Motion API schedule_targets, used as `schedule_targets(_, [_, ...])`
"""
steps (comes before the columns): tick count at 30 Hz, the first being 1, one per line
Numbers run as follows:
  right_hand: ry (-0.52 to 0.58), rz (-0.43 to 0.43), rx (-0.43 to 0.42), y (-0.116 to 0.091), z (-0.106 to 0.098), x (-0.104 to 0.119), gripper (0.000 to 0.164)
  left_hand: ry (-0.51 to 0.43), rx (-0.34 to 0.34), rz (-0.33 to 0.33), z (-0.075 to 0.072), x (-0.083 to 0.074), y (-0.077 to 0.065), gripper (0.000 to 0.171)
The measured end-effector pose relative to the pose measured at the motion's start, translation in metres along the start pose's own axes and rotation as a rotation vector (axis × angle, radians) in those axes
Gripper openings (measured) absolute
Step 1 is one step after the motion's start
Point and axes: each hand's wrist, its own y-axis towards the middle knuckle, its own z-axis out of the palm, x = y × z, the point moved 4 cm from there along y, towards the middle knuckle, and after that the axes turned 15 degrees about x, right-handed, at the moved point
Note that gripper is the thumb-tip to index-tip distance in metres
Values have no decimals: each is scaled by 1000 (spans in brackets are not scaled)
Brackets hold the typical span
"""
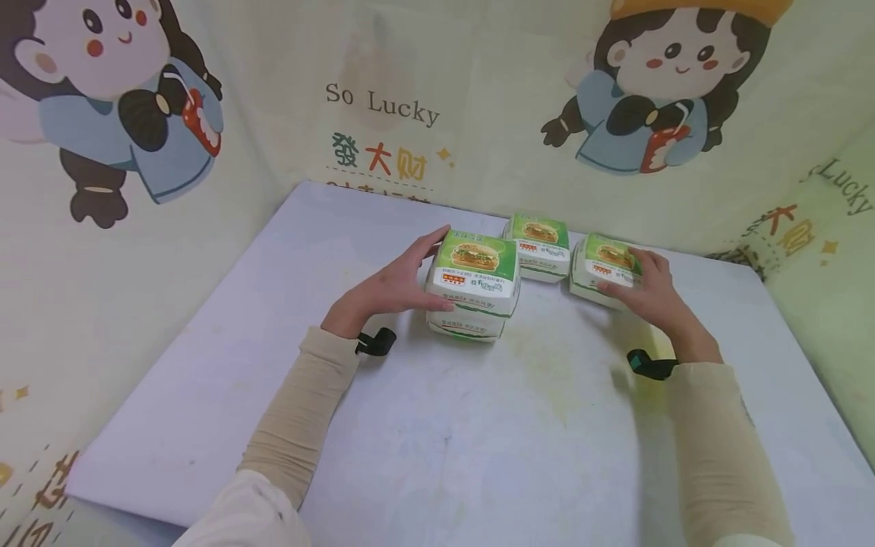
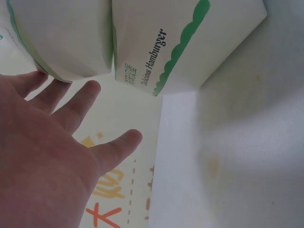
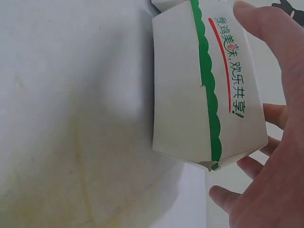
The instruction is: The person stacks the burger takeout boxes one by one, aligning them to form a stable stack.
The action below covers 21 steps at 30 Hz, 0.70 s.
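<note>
Two green-and-white burger boxes stand stacked at the middle of the table. My left hand (image 1: 390,285) holds the upper burger box (image 1: 475,262) from its left side, thumb along the front and fingers toward the back. Beneath it, the lower burger box (image 1: 465,325) rests on the table; the left wrist view shows its "Delicious Hamburger" side (image 2: 152,47). Farther right, my right hand (image 1: 652,292) grips another burger box (image 1: 601,262), thumb at its front and fingers at the far side. Between the stack and that box, slightly behind, sits one more burger box (image 1: 540,247), touched by neither hand.
The white table (image 1: 437,441) carries faint yellowish stains. A printed cloth (image 1: 492,99) with cartoon figures hangs behind and beside it, close to the table's back edge. A black strap device (image 1: 376,342) sits on each wrist.
</note>
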Motion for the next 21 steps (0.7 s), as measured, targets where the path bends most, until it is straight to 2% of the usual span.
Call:
schedule_targets(4, [-34, 11, 6, 1, -2, 0, 104, -1, 5, -2, 0, 0, 0, 118])
schedule_targets(13, [-27, 5, 3, 6, -2, -5, 104, 6, 8, 7, 0, 0, 0, 118])
schedule_targets(21, [-43, -14, -12, 3, -3, -9, 100, 19, 5, 3, -1, 2, 0, 119])
